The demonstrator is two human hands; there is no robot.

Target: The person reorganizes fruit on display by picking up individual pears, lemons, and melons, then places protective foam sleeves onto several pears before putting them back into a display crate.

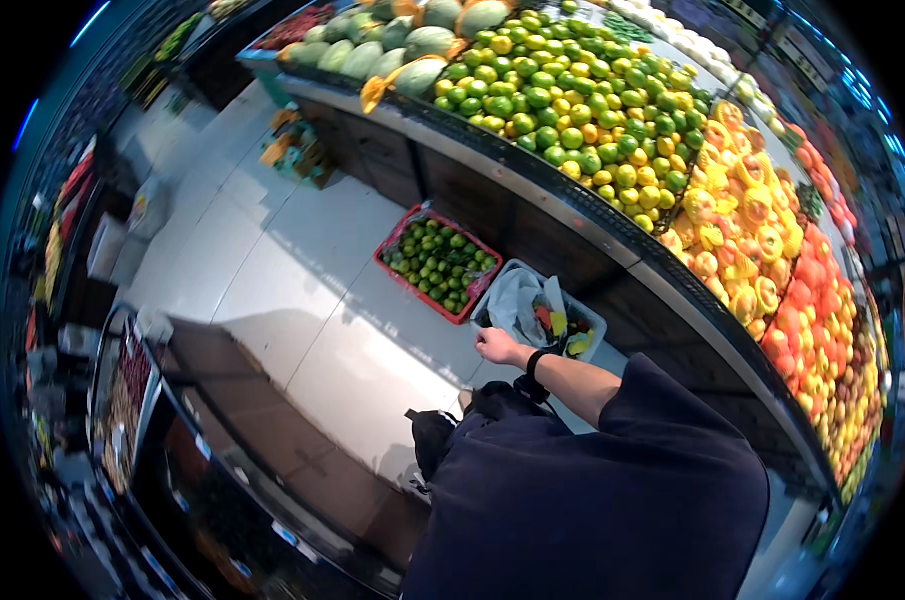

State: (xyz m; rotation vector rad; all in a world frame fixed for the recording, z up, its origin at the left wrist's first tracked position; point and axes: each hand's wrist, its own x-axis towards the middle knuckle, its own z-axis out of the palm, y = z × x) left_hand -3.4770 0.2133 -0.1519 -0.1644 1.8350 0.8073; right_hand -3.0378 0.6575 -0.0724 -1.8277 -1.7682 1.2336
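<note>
My right hand (pixel 497 346) reaches out from a dark short sleeve, its fingers curled. A black band (pixel 535 361) circles that wrist. In the picture the hand overlaps the near left corner of a pale plastic crate (pixel 597 330). Whether the fingers pinch something thin there is not clear. A crumpled whitish plastic bag (pixel 514 295) fills much of this crate, beside some red and yellow pieces (pixel 551 321). Next to it on the floor, a red plastic crate (pixel 422 298) lined with clear film holds small green citrus fruits (pixel 441 264). My left hand is out of view.
A long display stand (pixel 527 176) curves ahead and right, piled with green-yellow citrus (pixel 572 112), melons (pixel 362 60) and net-wrapped fruit (pixel 752 202). Pale floor tiles (pixel 302 262) run between it and a brown-sided stand (pixel 272 405) at left. A carton (pixel 314 165) stands farther along.
</note>
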